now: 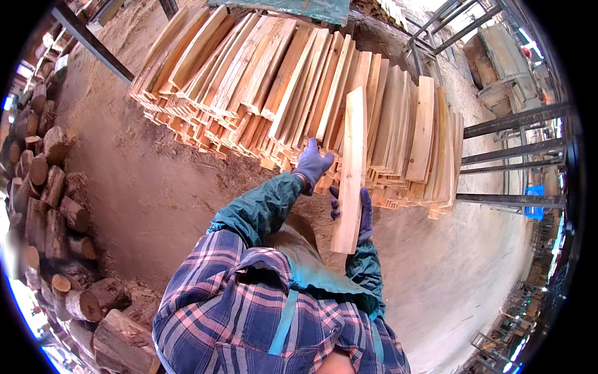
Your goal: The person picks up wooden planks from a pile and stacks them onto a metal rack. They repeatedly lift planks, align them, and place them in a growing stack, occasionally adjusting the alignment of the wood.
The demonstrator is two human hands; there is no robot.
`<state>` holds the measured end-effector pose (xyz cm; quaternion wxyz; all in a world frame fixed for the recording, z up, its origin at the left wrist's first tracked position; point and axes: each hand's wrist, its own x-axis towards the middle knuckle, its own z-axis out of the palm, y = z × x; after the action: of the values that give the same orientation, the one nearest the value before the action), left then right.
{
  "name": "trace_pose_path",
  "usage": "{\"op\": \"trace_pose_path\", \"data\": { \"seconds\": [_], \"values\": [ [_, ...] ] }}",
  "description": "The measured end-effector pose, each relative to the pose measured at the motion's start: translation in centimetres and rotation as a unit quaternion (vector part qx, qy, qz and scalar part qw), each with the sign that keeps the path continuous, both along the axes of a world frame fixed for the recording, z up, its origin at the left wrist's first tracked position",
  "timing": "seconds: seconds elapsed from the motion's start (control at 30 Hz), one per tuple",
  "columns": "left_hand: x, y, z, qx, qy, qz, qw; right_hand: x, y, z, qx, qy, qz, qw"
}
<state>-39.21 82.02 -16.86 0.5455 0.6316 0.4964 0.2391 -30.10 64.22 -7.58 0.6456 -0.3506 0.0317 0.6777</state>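
Observation:
A long pale wooden board (351,168) stands tilted in front of me, its upper end leaning over the pile. My right hand (365,218), in a purple glove, is closed around the board's lower part, fingers on its left edge and the rest of the hand on its right. To the left, my gloved left hand (311,163) reaches the near ends of the stacked boards (274,68). Its thumb is spread from the fingers, and nothing shows in its grasp. The fingertips meet the board ends; whether they press on one is hard to see.
Cut logs (56,230) are heaped along the left side. Dark metal bars (517,146) stick out at the right of the stack, near a blue container (534,202). A green sheet (305,9) lies beyond the pile. Sawdust covers the brown floor (149,199).

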Motion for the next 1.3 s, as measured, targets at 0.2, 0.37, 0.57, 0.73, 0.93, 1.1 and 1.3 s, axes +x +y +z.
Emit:
{"op": "trace_pose_path", "data": {
  "seconds": [0.2,0.37,0.57,0.73,0.93,1.1,1.3],
  "values": [
    [-0.2,0.0,5.8,0.134,0.051,-0.058,0.988,0.2,-0.5,1.5,0.019,0.012,-0.01,1.0],
    [-1.1,0.6,-1.2,-0.156,-0.228,0.006,0.961,-0.9,1.5,1.5,0.008,0.049,0.005,0.999],
    [0.1,1.3,-10.1,-0.18,-0.288,0.212,0.916,-3.8,4.3,1.5,0.008,0.055,0.036,0.998],
    [0.1,0.6,-0.7,-0.153,-0.283,0.077,0.944,-2.6,2.5,2.1,-0.012,0.019,-0.004,1.0],
    [-1.7,2.1,5.4,0.059,0.074,-0.087,0.992,-3.9,2.8,2.9,0.0,0.072,-0.039,0.997],
    [-1.7,2.2,5.5,0.084,0.091,-0.107,0.987,-4.3,4.1,3.6,0.01,0.078,-0.035,0.996],
    [-2.1,2.1,3.6,0.092,0.103,-0.111,0.984,-4.6,5.3,4.0,-0.001,0.034,-0.023,0.999]
  ]
}}
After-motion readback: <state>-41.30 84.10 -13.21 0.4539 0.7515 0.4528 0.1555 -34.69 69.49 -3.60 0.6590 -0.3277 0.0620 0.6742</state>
